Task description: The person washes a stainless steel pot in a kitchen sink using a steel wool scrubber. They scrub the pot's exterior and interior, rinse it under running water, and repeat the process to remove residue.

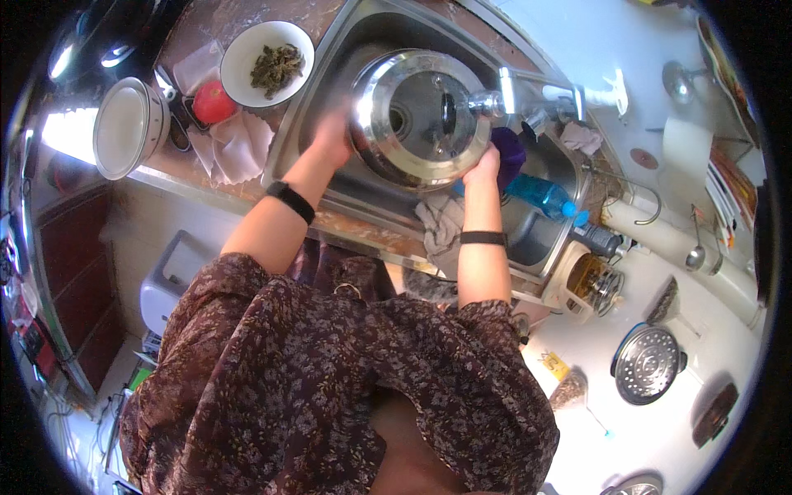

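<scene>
A round pot lid of clear glass with a wide steel rim (421, 117) is held over the left basin of a steel double sink (346, 49). My left hand (334, 133), blurred, is at its left edge, the fingers partly hidden. My right hand (484, 166) grips its lower right edge, with some fingers out of sight beneath. The basin's drain shows through the glass, and the lid's dark handle is in the middle. The faucet (507, 90) reaches in from the right, close to the lid's right edge. Whether anything lies under the lid cannot be told.
Left of the sink stand a white bowl of dark soaked food (276, 65), a red round fruit or vegetable (214, 102), a crumpled cloth (232, 145) and stacked bowls (127, 130). A grey rag (440, 226) hangs over the front edge. A blue bottle (541, 195) lies across the right basin.
</scene>
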The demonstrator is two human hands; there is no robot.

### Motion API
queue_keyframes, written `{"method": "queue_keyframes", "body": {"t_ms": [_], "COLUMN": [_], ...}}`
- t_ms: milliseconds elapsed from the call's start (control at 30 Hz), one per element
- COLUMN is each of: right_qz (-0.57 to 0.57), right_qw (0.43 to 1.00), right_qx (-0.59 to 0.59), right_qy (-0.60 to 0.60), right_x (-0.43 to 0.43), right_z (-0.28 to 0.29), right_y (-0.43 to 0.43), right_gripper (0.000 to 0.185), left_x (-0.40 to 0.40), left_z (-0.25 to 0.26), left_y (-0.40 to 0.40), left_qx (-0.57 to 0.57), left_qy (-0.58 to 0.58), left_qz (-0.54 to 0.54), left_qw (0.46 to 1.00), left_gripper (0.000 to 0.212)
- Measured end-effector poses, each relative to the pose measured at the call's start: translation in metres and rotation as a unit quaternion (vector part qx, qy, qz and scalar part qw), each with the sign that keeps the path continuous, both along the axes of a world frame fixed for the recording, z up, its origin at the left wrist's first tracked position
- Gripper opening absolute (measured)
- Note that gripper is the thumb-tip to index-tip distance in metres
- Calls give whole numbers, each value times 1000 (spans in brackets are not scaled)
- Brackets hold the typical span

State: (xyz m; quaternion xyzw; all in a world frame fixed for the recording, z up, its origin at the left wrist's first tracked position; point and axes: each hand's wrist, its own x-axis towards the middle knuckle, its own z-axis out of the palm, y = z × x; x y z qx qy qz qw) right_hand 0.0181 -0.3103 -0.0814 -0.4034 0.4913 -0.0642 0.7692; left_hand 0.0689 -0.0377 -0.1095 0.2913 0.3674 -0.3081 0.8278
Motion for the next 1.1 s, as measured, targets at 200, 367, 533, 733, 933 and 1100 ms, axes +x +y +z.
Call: {"method": "queue_keyframes", "body": {"t_ms": [200,367,533,733,933,1100], "right_qz": [-70,-121,-155,-184,-164,-116], "right_qw": [997,992,985,981,986,992], "right_qx": [-7,-19,-70,-60,-15,-14], "right_qy": [-41,-21,-23,-8,-38,-47], "right_x": [-30,-45,-53,-57,-58,-59], "right_z": [19,31,41,38,29,24], "right_y": [19,31,35,32,21,8], "right_gripper": [39,39,40,42,42,46], "left_x": [15,18,21,21,22,21], "left_z": [-6,-19,-32,-30,-4,6], "left_y": [-21,-39,-58,-61,-52,-50], "left_qx": [139,95,113,99,91,85], "left_qy": [53,107,102,103,116,104], "left_qz": [-113,-89,-95,-86,-67,-55], "left_qw": [982,986,984,986,987,989], "left_gripper": [39,36,34,36,39,36]}}
